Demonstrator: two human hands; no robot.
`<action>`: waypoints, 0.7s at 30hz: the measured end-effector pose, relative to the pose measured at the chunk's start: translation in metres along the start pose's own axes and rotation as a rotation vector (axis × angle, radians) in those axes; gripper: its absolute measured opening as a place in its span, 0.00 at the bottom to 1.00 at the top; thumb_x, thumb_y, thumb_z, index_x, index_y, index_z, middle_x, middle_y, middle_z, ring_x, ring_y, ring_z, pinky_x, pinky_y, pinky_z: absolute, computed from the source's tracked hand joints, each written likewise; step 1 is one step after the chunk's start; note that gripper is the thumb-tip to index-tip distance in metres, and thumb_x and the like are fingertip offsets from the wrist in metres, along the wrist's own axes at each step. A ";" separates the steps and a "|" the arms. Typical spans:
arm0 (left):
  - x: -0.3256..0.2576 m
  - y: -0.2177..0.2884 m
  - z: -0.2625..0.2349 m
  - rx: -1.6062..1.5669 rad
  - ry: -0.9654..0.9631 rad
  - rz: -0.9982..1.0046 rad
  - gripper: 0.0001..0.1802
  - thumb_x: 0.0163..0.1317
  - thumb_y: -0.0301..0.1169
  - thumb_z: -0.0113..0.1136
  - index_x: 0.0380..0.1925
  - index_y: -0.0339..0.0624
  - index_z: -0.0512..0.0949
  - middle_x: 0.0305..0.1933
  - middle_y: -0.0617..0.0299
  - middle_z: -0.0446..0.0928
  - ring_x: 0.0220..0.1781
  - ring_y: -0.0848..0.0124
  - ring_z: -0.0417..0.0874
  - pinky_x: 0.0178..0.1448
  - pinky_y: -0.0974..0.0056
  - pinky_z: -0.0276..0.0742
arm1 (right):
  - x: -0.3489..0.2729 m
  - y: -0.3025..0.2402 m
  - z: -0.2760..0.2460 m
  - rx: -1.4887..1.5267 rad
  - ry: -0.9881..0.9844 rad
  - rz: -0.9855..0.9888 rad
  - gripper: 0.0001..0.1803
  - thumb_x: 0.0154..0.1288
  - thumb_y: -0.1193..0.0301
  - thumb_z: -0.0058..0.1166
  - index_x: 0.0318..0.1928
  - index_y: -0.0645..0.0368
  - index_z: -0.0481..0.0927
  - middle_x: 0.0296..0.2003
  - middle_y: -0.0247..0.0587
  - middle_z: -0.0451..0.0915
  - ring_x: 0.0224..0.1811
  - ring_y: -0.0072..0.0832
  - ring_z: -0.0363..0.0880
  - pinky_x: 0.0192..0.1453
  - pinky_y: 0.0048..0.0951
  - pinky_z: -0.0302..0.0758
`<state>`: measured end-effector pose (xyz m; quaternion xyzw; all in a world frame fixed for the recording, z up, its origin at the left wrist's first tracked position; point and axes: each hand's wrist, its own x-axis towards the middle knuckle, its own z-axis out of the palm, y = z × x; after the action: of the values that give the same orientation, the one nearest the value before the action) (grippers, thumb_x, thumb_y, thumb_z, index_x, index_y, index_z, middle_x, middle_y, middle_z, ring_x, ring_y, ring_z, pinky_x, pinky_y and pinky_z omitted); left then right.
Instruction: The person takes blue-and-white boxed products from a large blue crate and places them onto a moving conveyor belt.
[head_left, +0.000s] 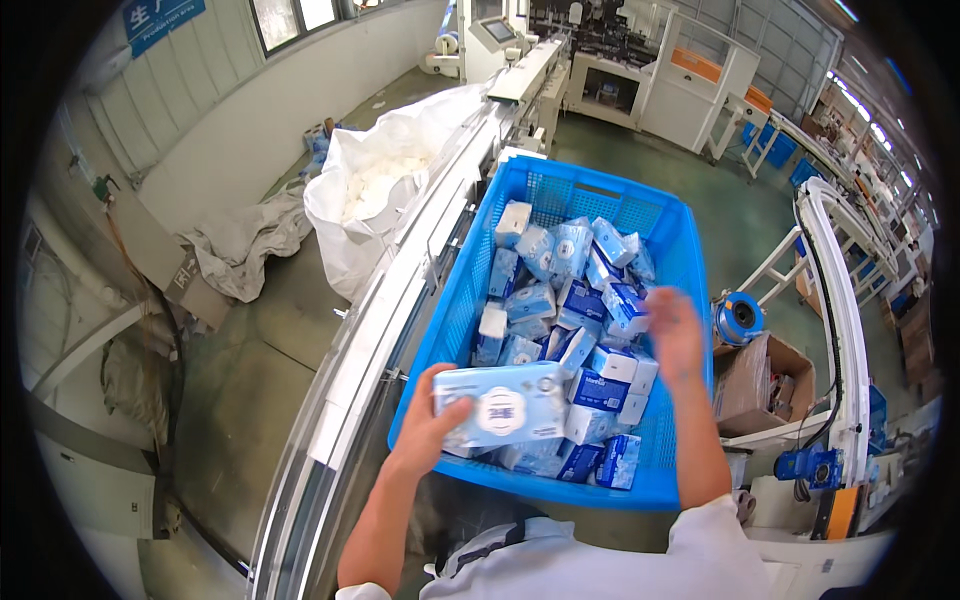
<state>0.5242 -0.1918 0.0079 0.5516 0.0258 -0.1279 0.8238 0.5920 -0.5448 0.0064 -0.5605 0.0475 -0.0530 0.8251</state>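
Observation:
My left hand (424,428) is closed round the left end of a light-blue tissue pack (520,398), thumb on its front. The pack is tilted with its wide printed face up, above the near left part of a blue plastic crate (548,487). Inside the crate, many tissue packs lie in a loose heap, some light blue, some dark blue with white. My right hand (675,330) is over the crate's right side, beside a blue-and-white tissue pack (625,307). Motion smears its fingers, so whether it touches that pack is unclear.
A long metal conveyor (350,385) runs along the crate's left side toward machinery at the back. Beyond it stands a white bulk bag (335,220) with pale scraps. To the right are a cardboard box (755,385), a blue round fitting (738,318) and a curved white conveyor frame (850,300).

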 end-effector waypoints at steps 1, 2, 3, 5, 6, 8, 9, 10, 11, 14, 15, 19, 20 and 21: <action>-0.009 0.005 -0.006 -0.039 0.005 0.015 0.30 0.61 0.31 0.62 0.60 0.41 0.59 0.51 0.54 0.73 0.54 0.64 0.77 0.58 0.59 0.75 | -0.003 -0.020 -0.017 0.128 0.233 -0.083 0.19 0.66 0.63 0.49 0.52 0.61 0.78 0.47 0.46 0.79 0.53 0.36 0.76 0.60 0.34 0.69; -0.014 0.006 -0.006 -0.040 0.027 -0.009 0.27 0.61 0.34 0.63 0.56 0.40 0.63 0.49 0.55 0.73 0.52 0.66 0.77 0.54 0.61 0.76 | -0.019 -0.022 -0.009 0.098 0.330 -0.156 0.18 0.68 0.63 0.48 0.51 0.60 0.79 0.47 0.46 0.80 0.53 0.36 0.75 0.61 0.34 0.68; -0.005 -0.021 0.005 0.305 0.045 0.099 0.24 0.62 0.34 0.63 0.54 0.40 0.65 0.48 0.56 0.74 0.50 0.67 0.77 0.52 0.63 0.76 | -0.043 -0.002 0.025 -0.102 0.260 -0.197 0.17 0.69 0.62 0.47 0.50 0.60 0.80 0.46 0.47 0.80 0.53 0.37 0.75 0.61 0.34 0.67; -0.005 -0.031 0.025 0.448 0.083 0.172 0.20 0.62 0.35 0.63 0.49 0.40 0.69 0.44 0.58 0.74 0.44 0.72 0.76 0.44 0.65 0.74 | -0.108 0.052 0.104 -0.635 -0.041 -0.123 0.17 0.71 0.62 0.44 0.48 0.59 0.81 0.46 0.47 0.80 0.53 0.38 0.75 0.62 0.34 0.66; -0.027 -0.027 0.023 0.266 0.043 0.052 0.19 0.64 0.35 0.60 0.51 0.40 0.68 0.42 0.60 0.74 0.42 0.74 0.77 0.44 0.67 0.76 | -0.121 0.062 0.121 -0.620 -0.089 -0.035 0.18 0.72 0.61 0.43 0.47 0.58 0.82 0.45 0.47 0.80 0.53 0.39 0.74 0.63 0.34 0.65; -0.061 -0.041 -0.003 0.054 0.045 0.041 0.19 0.66 0.36 0.58 0.52 0.40 0.67 0.41 0.61 0.74 0.43 0.73 0.78 0.44 0.65 0.77 | -0.138 0.088 0.117 -0.212 -0.250 0.024 0.19 0.73 0.63 0.40 0.48 0.64 0.80 0.45 0.45 0.80 0.50 0.29 0.77 0.56 0.31 0.71; -0.080 -0.032 -0.008 -0.104 0.093 0.000 0.19 0.66 0.36 0.58 0.52 0.41 0.67 0.42 0.59 0.74 0.43 0.72 0.77 0.44 0.66 0.77 | -0.148 0.093 0.112 -0.124 -0.131 0.042 0.19 0.73 0.61 0.41 0.49 0.62 0.79 0.46 0.44 0.80 0.50 0.30 0.77 0.55 0.32 0.71; -0.094 -0.035 -0.029 -0.186 0.103 0.054 0.19 0.67 0.37 0.57 0.53 0.41 0.66 0.42 0.59 0.74 0.42 0.71 0.79 0.43 0.65 0.78 | -0.148 0.086 0.108 -0.030 -0.045 0.041 0.20 0.73 0.59 0.41 0.50 0.60 0.78 0.46 0.43 0.80 0.49 0.31 0.76 0.55 0.34 0.71; -0.111 -0.033 -0.039 -0.196 0.124 0.051 0.19 0.67 0.37 0.56 0.53 0.41 0.65 0.43 0.58 0.74 0.42 0.71 0.79 0.43 0.65 0.78 | -0.158 0.083 0.097 0.063 0.073 0.064 0.21 0.72 0.56 0.41 0.52 0.58 0.78 0.47 0.42 0.79 0.49 0.31 0.76 0.55 0.35 0.71; -0.165 -0.011 -0.067 -0.124 0.056 0.040 0.20 0.67 0.38 0.56 0.53 0.41 0.65 0.44 0.58 0.74 0.41 0.70 0.79 0.44 0.64 0.79 | -0.195 0.056 0.096 0.270 0.359 -0.084 0.22 0.71 0.55 0.44 0.54 0.57 0.77 0.48 0.41 0.79 0.52 0.35 0.74 0.58 0.37 0.68; -0.177 -0.015 -0.075 -0.126 0.101 0.004 0.20 0.66 0.38 0.57 0.52 0.40 0.66 0.44 0.58 0.74 0.42 0.69 0.80 0.45 0.63 0.79 | -0.219 0.075 0.127 -0.041 0.105 -0.128 0.21 0.71 0.58 0.44 0.56 0.58 0.75 0.51 0.41 0.77 0.53 0.33 0.73 0.59 0.34 0.67; -0.217 -0.079 -0.108 -0.236 0.170 -0.127 0.22 0.65 0.37 0.58 0.54 0.38 0.68 0.47 0.55 0.76 0.47 0.66 0.80 0.48 0.60 0.78 | -0.282 0.153 0.197 -0.193 -0.347 0.130 0.21 0.68 0.68 0.49 0.58 0.64 0.72 0.56 0.44 0.72 0.57 0.31 0.70 0.60 0.28 0.66; -0.235 -0.083 -0.122 -0.343 0.110 -0.200 0.24 0.68 0.41 0.51 0.58 0.38 0.68 0.54 0.52 0.76 0.53 0.58 0.80 0.58 0.53 0.75 | -0.295 0.155 0.192 -0.215 -0.325 0.159 0.21 0.66 0.69 0.51 0.57 0.64 0.72 0.56 0.46 0.72 0.57 0.33 0.71 0.61 0.28 0.66; -0.248 -0.085 -0.136 -0.496 0.093 -0.290 0.25 0.69 0.43 0.48 0.59 0.38 0.67 0.56 0.52 0.76 0.55 0.58 0.79 0.59 0.53 0.74 | -0.313 0.140 0.194 -0.483 -0.361 -0.088 0.22 0.63 0.70 0.53 0.57 0.63 0.73 0.56 0.49 0.71 0.59 0.39 0.69 0.64 0.32 0.64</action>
<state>0.2779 -0.0530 -0.0765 0.3292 0.1725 -0.2086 0.9046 0.3139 -0.2712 -0.0466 -0.7425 -0.1133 0.0245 0.6598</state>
